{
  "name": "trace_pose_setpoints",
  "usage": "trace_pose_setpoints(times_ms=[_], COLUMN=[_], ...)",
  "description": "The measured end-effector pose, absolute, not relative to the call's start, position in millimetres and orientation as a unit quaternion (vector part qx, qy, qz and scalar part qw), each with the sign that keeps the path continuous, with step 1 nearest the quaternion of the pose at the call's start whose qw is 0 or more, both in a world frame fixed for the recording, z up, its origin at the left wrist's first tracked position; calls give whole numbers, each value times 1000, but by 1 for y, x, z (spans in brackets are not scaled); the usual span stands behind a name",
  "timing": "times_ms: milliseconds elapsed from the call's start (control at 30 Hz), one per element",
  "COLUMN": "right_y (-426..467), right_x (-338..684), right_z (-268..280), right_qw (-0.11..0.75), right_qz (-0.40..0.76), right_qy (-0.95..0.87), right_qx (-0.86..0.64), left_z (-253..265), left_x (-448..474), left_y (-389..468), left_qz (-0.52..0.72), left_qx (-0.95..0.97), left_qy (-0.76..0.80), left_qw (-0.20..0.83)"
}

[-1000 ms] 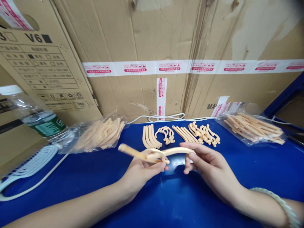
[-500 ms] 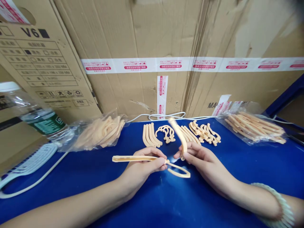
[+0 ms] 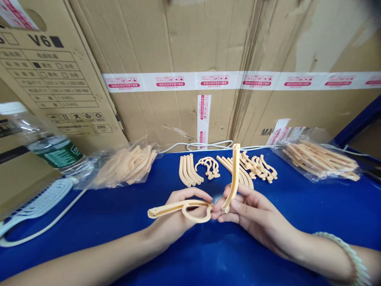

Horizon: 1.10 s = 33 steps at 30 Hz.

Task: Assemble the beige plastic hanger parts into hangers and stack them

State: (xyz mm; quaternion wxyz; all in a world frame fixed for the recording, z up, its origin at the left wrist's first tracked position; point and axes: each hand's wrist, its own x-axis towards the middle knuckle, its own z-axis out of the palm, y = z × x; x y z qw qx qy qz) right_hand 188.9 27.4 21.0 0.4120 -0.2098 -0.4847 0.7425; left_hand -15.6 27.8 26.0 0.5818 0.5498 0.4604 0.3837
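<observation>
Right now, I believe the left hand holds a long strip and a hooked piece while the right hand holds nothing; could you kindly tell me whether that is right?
Not quite: the right hand holds a curved strip that rises from its grip, as the head view shows. The left hand does hold a long strip and a hooked piece.

At lower centre, the hook-shaped piece (image 3: 195, 219) at the left hand (image 3: 177, 216), pointing right half a second ago, now curls leftward; the right hand's (image 3: 257, 208) grooved strip (image 3: 235, 172), then tilted left, leans slightly right.
</observation>
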Motion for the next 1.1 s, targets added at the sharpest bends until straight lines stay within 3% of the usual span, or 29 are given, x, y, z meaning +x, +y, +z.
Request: trace_pose_setpoints(times_ms=[233, 500, 867, 1100], right_y=[33, 43, 32, 36], right_x=[191, 195, 189, 192], right_z=[13, 11, 12, 10], right_qw=[444, 425, 394, 442], right_qz=[674, 601, 714, 633], right_qy=[-518, -604, -532, -584], right_qx=[-282, -306, -229, -251], left_z=[19, 20, 20, 20], left_x=[-14, -16, -13, -16], left_y=[29, 27, 30, 29], left_qz=[405, 419, 395, 389], left_qx=[578, 534, 553, 579], left_qy=[439, 442, 432, 421], left_qw=[556, 587, 593, 580])
